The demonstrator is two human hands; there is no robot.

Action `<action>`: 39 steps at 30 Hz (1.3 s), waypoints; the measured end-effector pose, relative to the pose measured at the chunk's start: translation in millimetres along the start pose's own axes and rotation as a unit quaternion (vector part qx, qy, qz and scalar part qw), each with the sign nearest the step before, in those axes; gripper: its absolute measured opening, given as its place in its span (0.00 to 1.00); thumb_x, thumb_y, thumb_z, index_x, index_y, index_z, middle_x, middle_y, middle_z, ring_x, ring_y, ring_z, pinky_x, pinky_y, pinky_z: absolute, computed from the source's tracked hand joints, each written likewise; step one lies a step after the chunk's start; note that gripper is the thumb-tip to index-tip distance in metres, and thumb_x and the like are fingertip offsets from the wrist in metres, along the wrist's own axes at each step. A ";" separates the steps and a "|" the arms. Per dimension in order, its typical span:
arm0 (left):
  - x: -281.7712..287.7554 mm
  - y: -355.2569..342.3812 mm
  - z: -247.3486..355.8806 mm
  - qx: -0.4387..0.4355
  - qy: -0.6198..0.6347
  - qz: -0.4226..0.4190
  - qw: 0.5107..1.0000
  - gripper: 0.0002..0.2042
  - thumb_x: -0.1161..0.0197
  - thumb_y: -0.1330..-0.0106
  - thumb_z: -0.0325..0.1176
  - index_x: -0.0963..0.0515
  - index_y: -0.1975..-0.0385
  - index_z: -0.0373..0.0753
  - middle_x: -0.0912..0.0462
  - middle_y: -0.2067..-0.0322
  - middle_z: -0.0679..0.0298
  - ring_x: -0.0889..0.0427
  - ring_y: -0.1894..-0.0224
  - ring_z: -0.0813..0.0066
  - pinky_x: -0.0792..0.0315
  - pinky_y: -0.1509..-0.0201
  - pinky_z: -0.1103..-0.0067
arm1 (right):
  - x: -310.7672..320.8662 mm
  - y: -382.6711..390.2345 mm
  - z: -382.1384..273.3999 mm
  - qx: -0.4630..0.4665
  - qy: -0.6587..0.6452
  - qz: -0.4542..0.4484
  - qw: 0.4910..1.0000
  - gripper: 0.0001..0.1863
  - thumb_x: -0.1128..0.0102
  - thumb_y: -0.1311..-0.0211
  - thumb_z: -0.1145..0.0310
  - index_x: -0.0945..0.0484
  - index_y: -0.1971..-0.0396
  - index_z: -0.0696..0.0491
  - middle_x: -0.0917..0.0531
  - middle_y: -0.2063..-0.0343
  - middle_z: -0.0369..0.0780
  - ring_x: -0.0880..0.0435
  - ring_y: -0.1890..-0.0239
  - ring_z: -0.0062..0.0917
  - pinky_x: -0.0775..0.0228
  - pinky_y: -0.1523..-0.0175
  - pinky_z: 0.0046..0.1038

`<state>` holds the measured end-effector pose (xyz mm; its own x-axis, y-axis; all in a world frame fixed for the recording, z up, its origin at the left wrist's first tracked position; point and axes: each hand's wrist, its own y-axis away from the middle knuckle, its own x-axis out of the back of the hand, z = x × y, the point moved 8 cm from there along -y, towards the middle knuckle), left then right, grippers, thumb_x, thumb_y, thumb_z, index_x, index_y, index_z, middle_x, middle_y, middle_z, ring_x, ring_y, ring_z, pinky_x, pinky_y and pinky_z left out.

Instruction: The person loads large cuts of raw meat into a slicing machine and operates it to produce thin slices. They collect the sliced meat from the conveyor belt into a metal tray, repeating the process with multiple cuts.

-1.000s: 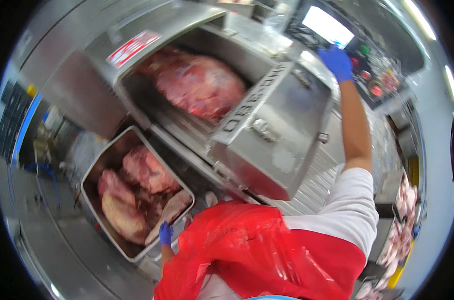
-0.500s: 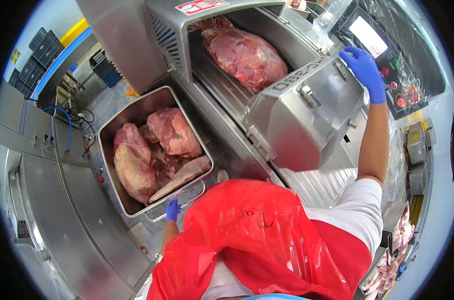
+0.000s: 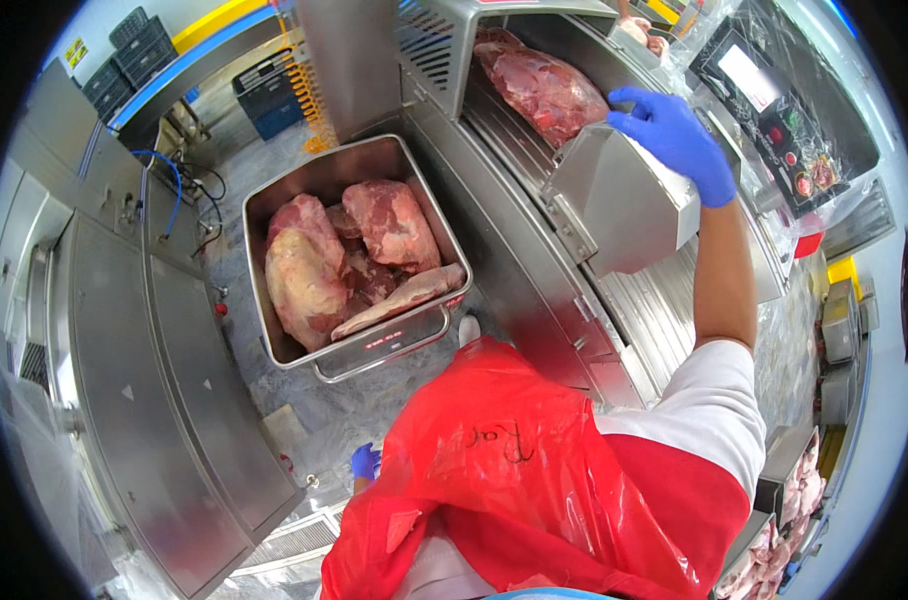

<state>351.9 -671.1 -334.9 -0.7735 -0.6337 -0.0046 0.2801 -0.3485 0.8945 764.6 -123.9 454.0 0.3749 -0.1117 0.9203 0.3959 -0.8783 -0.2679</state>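
Note:
My right hand (image 3: 669,140), in a blue glove, lies against the upper edge of a hinged steel cover (image 3: 619,205) on a slicing machine, with its fingers stretched out. Behind the cover, a large piece of raw red meat (image 3: 544,88) rests in the machine's metal channel. Low beside my red apron hangs my left hand (image 3: 365,460), also blue-gloved; its fingers look apart and nothing shows in them. Ahead of it stands a deep steel tub (image 3: 399,335) with a bar handle, holding several large cuts of raw meat (image 3: 391,225).
A control panel (image 3: 779,125) under clear plastic stands at the far right. Steel cabinets (image 3: 164,390) line the left side. Black crates (image 3: 139,50) are stacked at the back left. Trays of pale meat pieces (image 3: 774,540) stand at the lower right.
The cover has swung up and over toward the meat, with my right hand moving left along with it. My left hand has dropped away from the tub's handle. The view has shifted.

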 end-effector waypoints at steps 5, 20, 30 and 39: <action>41.8 36.3 -56.5 0.022 -0.026 0.053 0.998 0.16 0.48 0.39 0.43 0.26 0.53 0.46 0.19 0.69 0.58 0.23 0.75 0.70 0.30 0.73 0.72 | -106.2 27.8 -47.3 0.059 -0.141 -0.110 0.982 0.20 0.40 0.44 0.58 0.23 0.56 0.55 0.24 0.81 0.37 0.27 0.77 0.17 0.32 0.68 0.22; 65.1 95.8 -47.7 -0.147 0.022 0.080 0.986 0.17 0.44 0.38 0.41 0.25 0.57 0.35 0.20 0.71 0.58 0.21 0.72 0.72 0.27 0.70 0.78 | -546.4 234.7 -73.6 0.085 0.016 -0.627 0.774 0.26 0.49 0.48 0.45 0.18 0.69 0.55 0.17 0.74 0.46 0.18 0.71 0.37 0.28 0.58 0.36; 159.6 109.6 98.3 -0.157 -0.033 0.121 0.980 0.17 0.43 0.37 0.44 0.25 0.59 0.35 0.21 0.73 0.59 0.22 0.74 0.75 0.28 0.71 0.79 | -662.5 200.3 -122.8 -0.223 -0.119 -0.660 0.707 0.23 0.45 0.46 0.45 0.23 0.81 0.53 0.22 0.84 0.41 0.24 0.84 0.27 0.30 0.77 0.30; 272.2 58.1 251.8 -0.151 -0.132 0.103 0.974 0.13 0.45 0.36 0.37 0.24 0.59 0.34 0.21 0.71 0.62 0.23 0.72 0.78 0.29 0.71 0.80 | -718.2 128.5 -257.9 -0.247 -0.178 -0.660 0.687 0.22 0.46 0.46 0.45 0.23 0.83 0.49 0.26 0.88 0.36 0.33 0.88 0.22 0.44 0.83 0.26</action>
<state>14.5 -690.0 -171.7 -0.7918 -0.5250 0.3121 0.5680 -0.4452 0.6922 330.0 -276.5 -168.0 0.1788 0.9768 0.1180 0.2883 -0.1667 0.9429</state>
